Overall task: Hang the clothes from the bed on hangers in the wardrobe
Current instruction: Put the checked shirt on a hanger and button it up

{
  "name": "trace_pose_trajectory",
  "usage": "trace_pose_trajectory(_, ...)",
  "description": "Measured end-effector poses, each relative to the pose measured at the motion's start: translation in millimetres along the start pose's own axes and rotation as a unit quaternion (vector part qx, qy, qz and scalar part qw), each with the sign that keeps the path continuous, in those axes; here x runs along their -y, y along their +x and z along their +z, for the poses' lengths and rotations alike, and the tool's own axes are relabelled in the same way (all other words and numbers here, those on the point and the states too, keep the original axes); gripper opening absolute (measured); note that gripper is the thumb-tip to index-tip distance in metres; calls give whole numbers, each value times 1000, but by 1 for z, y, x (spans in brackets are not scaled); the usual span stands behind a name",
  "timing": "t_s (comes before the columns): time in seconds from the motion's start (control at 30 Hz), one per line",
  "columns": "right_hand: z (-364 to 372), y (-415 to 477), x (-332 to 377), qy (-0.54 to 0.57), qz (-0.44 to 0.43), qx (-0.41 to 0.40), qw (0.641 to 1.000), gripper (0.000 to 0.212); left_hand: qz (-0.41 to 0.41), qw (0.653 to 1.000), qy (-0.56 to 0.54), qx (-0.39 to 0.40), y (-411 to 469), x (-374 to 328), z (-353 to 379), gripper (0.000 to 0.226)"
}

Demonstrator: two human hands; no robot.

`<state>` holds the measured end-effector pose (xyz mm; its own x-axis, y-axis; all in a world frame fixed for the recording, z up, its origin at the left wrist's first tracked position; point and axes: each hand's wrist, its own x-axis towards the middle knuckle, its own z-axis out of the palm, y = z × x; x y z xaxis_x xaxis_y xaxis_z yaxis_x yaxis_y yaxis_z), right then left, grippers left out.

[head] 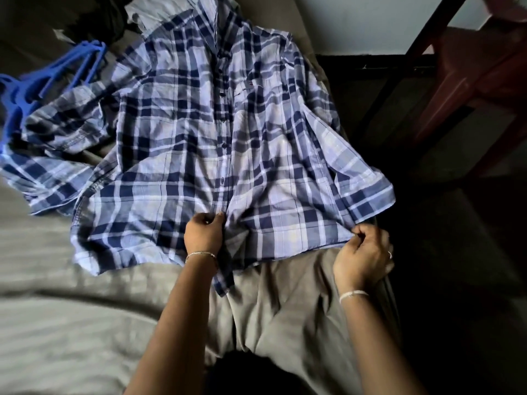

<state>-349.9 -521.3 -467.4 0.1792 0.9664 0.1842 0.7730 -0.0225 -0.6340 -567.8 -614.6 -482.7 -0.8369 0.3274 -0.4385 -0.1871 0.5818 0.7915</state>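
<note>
A blue and white plaid shirt (pixel 216 132) lies spread face up on the bed (pixel 71 303), collar pointing away from me, buttons down its middle. My left hand (pixel 203 235) pinches the button placket near the hem. My right hand (pixel 362 258) grips the shirt's lower right hem corner at the bed's edge. One sleeve is crumpled at the left, the other lies flat at the right. Several blue plastic hangers (pixel 42 81) lie at the far left, partly under the crumpled sleeve.
Grey sheets cover the bed. Dark clothing (pixel 97 18) and a pale garment (pixel 151 12) sit beyond the collar. To the right of the bed the floor is dark, with a reddish wooden piece of furniture (pixel 479 81) at the upper right.
</note>
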Motion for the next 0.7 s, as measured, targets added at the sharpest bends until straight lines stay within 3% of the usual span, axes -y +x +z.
trace_pose_trajectory(0.03,1,-4,-1,-48,-56,7,997,31,-21,999,-34,11,0,-1,-2,23)
trace_pose_trajectory(0.1,2,-12,-6,-142,-181,31,973,58,-56,995,-77,34,-3,-1,-5,25)
trace_pose_trajectory(0.17,2,-16,-5,-168,-263,38,949,72,-67,991,-98,59,-8,-3,-5,27)
trace_pose_trajectory(0.3,-3,-7,1,-166,-325,13,931,39,-70,986,-122,85,-22,-6,0,36)
trace_pose_trajectory(0.5,-19,16,-20,-135,-201,-30,970,30,-55,993,-106,11,-18,2,5,26)
trace_pose_trajectory(0.6,-17,27,-42,-71,-48,-25,996,23,-42,995,-93,6,-16,5,9,23)
trace_pose_trajectory(0.7,-13,32,-48,41,100,10,994,15,-15,998,-55,3,-19,2,12,24)
